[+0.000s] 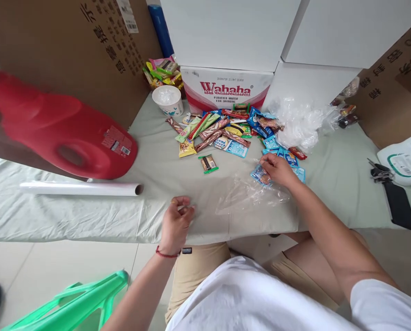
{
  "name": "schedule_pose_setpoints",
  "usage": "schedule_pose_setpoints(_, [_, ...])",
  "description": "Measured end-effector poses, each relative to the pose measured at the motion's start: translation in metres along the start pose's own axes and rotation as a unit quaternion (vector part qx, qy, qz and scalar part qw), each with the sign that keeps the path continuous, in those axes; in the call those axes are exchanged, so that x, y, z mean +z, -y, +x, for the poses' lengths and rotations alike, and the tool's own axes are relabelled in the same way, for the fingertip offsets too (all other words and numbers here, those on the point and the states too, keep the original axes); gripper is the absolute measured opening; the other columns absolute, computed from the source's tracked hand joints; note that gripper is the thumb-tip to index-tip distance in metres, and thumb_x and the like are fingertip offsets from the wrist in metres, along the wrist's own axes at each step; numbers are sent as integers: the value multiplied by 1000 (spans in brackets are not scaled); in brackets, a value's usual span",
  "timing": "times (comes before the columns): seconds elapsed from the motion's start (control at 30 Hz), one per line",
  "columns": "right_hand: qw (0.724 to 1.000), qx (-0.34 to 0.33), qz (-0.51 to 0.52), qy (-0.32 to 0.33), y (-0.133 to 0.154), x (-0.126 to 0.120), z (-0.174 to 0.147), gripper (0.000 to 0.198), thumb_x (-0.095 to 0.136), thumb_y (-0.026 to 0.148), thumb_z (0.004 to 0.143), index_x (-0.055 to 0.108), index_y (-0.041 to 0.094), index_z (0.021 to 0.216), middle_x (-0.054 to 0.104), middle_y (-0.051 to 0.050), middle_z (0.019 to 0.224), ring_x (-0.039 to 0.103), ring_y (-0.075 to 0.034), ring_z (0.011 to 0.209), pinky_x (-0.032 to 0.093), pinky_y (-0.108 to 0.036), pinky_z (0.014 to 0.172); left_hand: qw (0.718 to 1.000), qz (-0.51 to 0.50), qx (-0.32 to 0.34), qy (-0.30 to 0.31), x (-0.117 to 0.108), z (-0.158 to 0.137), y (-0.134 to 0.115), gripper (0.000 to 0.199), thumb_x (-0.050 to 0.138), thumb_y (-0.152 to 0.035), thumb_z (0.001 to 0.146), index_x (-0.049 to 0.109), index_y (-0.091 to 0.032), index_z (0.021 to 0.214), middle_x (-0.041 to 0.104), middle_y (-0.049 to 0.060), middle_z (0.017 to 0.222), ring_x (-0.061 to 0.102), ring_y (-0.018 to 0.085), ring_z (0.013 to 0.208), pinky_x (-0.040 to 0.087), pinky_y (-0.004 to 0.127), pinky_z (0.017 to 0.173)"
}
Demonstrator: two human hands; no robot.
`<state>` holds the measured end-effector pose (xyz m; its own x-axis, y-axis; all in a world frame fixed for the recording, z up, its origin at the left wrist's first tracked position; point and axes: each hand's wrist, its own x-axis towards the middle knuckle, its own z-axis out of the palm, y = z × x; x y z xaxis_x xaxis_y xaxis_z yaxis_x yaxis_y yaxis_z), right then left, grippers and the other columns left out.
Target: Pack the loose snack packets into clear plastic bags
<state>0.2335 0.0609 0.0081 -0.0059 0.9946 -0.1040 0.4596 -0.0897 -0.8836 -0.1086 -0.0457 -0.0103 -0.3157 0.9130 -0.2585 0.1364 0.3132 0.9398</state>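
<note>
My right hand (276, 169) is closed in a pinch at the upper edge of a clear plastic bag (242, 195), which lies flat and crumpled on the cloth. Just under its fingertips is a blue snack packet (260, 175); whether the fingers touch it I cannot tell. My left hand (178, 218) hovers by the table's front edge, fingers loosely curled, a gap between thumb and forefinger, nothing visible in it. Between the hands and the boxes lies a small green-ended snack packet (208, 164). Behind it spreads a pile of wrapped snacks (222, 128).
A heap of clear plastic bags (297, 122) lies right of the snacks. Behind stand a Wahaha carton (226, 89) and white boxes. At left are a paper cup (167, 101), a red jug (67, 133) and a plastic-film roll (81, 188). Keys (381, 172) lie at right.
</note>
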Motion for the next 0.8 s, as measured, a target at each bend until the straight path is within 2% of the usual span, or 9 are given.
schedule_pose_setpoints(0.07, [999, 17, 37, 27, 2, 11, 10, 20, 64, 44, 89, 58, 25, 88, 55, 5, 58, 44, -13, 40, 34, -27, 42, 976, 133, 155, -77, -7, -6, 2, 20, 72, -32, 83, 60, -21, 94, 52, -4, 76, 45, 10, 53, 40, 27, 55])
schedule_pose_setpoints(0.1, [997, 25, 58, 37, 4, 17, 12, 20, 63, 44, 89, 57, 25, 89, 55, 6, 58, 42, -12, 39, 32, -26, 41, 943, 192, 255, -96, -6, -12, 1, 16, 70, -30, 87, 60, -21, 95, 57, -1, 83, 52, 12, 60, 45, 28, 61])
schedule_pose_setpoints(0.17, [995, 34, 91, 35, 7, 30, 13, 21, 65, 45, 89, 56, 25, 89, 56, 6, 58, 41, -12, 37, 31, -25, 38, 858, 258, 441, -54, 8, -27, -2, 15, 71, -29, 91, 62, -22, 101, 65, 5, 98, 64, 18, 81, 51, 32, 75])
schedule_pose_setpoints(0.23, [991, 40, 124, 9, 10, 39, 10, 23, 67, 45, 87, 55, 25, 86, 56, 6, 59, 43, -11, 38, 30, -25, 37, 775, 289, 560, 52, 36, -40, -5, 25, 72, -34, 93, 63, -22, 113, 70, 8, 104, 68, 23, 99, 51, 37, 87])
schedule_pose_setpoints(0.27, [989, 46, 143, -6, 10, 42, 8, 25, 68, 46, 86, 54, 25, 86, 56, 6, 59, 43, -11, 39, 30, -24, 36, 750, 300, 584, 83, 54, -43, -5, 29, 71, -35, 94, 63, -21, 118, 72, 10, 109, 67, 26, 107, 50, 41, 95])
schedule_pose_setpoints(0.33, [981, 63, 180, -38, 10, 41, 2, 27, 69, 47, 85, 53, 25, 85, 56, 6, 60, 44, -10, 39, 31, -24, 36, 730, 339, 587, 86, 86, -42, -5, 29, 67, -25, 95, 64, -19, 124, 73, 13, 118, 65, 29, 118, 45, 46, 104])
schedule_pose_setpoints(0.47, [978, 52, 162, -117, 4, 19, -14, 26, 68, 47, 86, 53, 25, 85, 57, 5, 63, 48, -12, 42, 37, -26, 40, 693, 334, 631, 104, 113, -24, -5, 17, 61, -13, 97, 69, -20, 110, 77, 7, 98, 68, 25, 113, 43, 44, 102])
schedule_pose_setpoints(0.63, [981, -23, 17, -193, -13, -19, -31, 20, 64, 44, 93, 57, 25, 88, 58, 3, 63, 52, -14, 44, 40, -29, 45, 646, 228, 706, 177, 77, -12, -21, 17, 59, -15, 100, 70, -23, 111, 78, 3, 98, 69, 18, 109, 46, 37, 98])
schedule_pose_setpoints(0.8, [981, -1, 75, -179, -20, -26, -40, 28, 68, 50, 91, 56, 26, 86, 59, 3, 66, 47, -12, 39, 35, -29, 39, 607, 239, 743, 152, 22, -9, -46, 19, 72, -12, 91, 74, -23, 106, 79, 2, 93, 70, 19, 99, 53, 36, 91])
